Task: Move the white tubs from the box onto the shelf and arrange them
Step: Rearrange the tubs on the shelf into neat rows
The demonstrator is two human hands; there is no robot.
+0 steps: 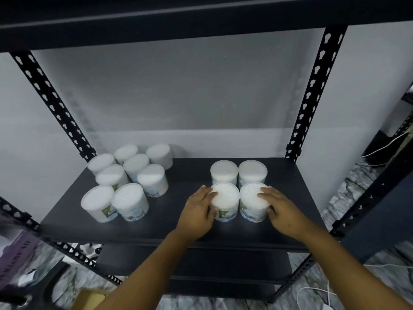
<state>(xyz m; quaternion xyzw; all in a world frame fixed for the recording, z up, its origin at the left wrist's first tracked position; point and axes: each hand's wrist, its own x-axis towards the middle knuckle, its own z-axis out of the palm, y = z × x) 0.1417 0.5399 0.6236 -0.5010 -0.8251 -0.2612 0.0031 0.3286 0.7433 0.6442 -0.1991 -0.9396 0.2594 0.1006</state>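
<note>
Two front white tubs (240, 201) stand side by side on the dark shelf (156, 218); the left hand (197, 211) curls round the left one, the right hand (279, 209) round the right. Two more tubs (238, 172) stand just beyond the fingertips, and a cluster of eight tubs (125, 180) sits well left of the left hand.

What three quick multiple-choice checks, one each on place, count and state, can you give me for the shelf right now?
1. Where do the two tubs under the hands stand?
A. Front of the right cluster
B. Back of the left cluster
C. On the lower shelf

2. How many tubs form the right cluster?
A. Two
B. Four
C. Seven

3. How do the tubs stand?
A. Upright
B. On their sides
C. Stacked

1 A: the left hand and right hand rest on the front pair.
2 B: two by two in the right cluster.
3 A: every lid faces up on the shelf.
</note>
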